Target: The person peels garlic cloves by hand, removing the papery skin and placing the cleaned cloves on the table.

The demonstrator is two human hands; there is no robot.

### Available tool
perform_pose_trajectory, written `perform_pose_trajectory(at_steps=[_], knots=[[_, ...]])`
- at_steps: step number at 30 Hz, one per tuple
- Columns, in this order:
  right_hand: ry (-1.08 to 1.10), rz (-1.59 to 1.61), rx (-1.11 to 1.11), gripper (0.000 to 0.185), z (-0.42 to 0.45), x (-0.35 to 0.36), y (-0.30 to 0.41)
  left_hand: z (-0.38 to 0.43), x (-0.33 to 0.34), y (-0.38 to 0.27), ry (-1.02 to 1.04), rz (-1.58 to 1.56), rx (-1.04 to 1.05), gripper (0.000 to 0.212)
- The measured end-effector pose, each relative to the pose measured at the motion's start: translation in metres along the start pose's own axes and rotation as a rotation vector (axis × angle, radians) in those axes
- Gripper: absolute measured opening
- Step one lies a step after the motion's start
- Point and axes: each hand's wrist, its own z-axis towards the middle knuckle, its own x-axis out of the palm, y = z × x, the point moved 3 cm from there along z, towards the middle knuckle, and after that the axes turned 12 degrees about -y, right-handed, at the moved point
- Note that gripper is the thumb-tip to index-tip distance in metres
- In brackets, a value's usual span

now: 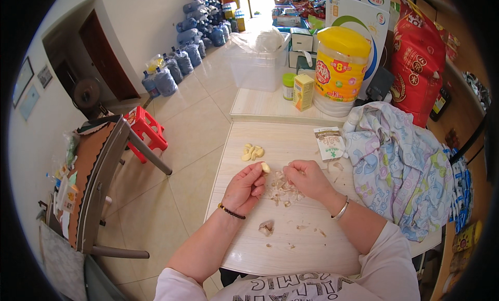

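Observation:
Between the thumb and forefinger of my left hand point(245, 187) is a pale, peeled garlic clove point(266, 167). My right hand point(310, 180) is a short way to its right, thumb and fingers pinched together; whether a scrap of skin is between them is too small to see. Below and between both hands lies a loose heap of papery garlic skins point(277, 192). Several peeled garlic cloves point(252, 152) form a small pile just beyond my left hand. Nearer my body, a partial garlic bulb in its skin point(266, 228) rests on the pale wooden tabletop point(241, 246).
A printed sachet point(330, 143) and a patterned cloth point(397, 172) lie at the right. On the raised back ledge stand a yellow-lidded tub point(340, 72), a small box point(303, 92), a green-capped jar point(288, 86) and a clear plastic bin point(253, 67). A red stool point(146, 131) stands left.

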Motion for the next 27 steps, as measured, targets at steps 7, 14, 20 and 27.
perform_pose_trajectory(at_steps=[7,14,20,27], knots=[[-0.030,0.095,-0.059,0.012,-0.011,0.011,0.014,-0.004,0.004,0.002,-0.005,0.105,0.057,0.013],[-0.070,-0.077,-0.241,0.011,-0.014,0.008,0.017,-0.012,0.014,-0.004,0.051,0.353,0.218,0.014],[-0.092,0.017,-0.078,0.014,-0.012,0.006,0.014,-0.022,0.019,-0.003,-0.004,0.782,0.754,0.014],[-0.130,0.042,-0.100,0.013,-0.013,0.006,0.017,-0.037,0.032,0.002,-0.102,0.945,1.176,0.014]])
